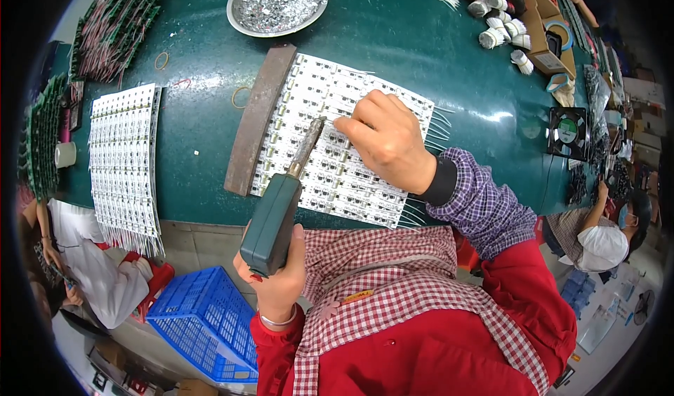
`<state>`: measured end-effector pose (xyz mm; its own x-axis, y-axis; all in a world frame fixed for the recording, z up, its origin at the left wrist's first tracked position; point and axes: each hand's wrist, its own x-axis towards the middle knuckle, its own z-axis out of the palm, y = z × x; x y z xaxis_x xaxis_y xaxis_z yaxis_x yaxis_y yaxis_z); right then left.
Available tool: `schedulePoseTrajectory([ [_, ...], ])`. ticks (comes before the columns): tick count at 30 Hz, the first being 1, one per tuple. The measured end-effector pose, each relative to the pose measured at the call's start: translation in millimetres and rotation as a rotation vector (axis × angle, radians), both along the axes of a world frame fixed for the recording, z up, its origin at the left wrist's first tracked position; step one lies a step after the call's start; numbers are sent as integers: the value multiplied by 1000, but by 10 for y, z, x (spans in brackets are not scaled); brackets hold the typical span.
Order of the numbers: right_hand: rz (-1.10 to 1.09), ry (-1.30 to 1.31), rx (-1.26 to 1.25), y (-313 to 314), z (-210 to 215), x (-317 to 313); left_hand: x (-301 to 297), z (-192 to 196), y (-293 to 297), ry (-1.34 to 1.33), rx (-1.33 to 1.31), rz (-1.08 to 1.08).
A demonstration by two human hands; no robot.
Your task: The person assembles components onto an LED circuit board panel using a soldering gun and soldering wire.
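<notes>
A worker in a red top and a red-and-white checked apron point(400, 291) sits or stands at a green worktable point(193, 126), the left hand point(279, 278) wrapped firmly around the dark green body of a soldering gun point(270, 220), its metal tip angled over a white circuit-board panel point(351, 192). The right hand point(387, 140), a black band at its wrist, is poised over the same panel with fingers curled and fingertips just beside the tip; whether they are pinched on anything cannot be told, nor whether the tip touches the board. The panel lies flat at the front of the table, a brown bar point(260, 119) along its left edge and thin white wires point(439, 126) trailing from its right. Beyond it rests a round metal bowl point(279, 34) heaped with small silvery pieces. To the left lie a stack of similar white panels point(125, 161) and a pile of green boards with reddish wires point(116, 38); to the right are bundled wires point(495, 34), an open cardboard box point(537, 31) and a black fan point(567, 133), while a blue plastic crate point(203, 319) sits below the table's near edge
</notes>
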<state>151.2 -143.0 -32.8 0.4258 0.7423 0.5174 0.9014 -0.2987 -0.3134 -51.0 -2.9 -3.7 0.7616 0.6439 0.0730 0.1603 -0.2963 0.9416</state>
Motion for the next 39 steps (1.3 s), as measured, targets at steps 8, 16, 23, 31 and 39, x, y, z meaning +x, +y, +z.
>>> schedulePoseTrajectory([
  [8,-5,-2,-15,3,-11,2,3,42,29,16,70,-49],
  [16,-12,-27,-25,6,-2,-14,-160,-50,24,25,63,-20],
  [23,-8,10,40,15,6,-40,-155,-30,19,28,155,-45],
  [31,7,27,56,43,-22,-31,-101,27,26,20,55,-17],
  [39,10,10,32,49,-16,-30,-115,28,23,68,18,-40],
])
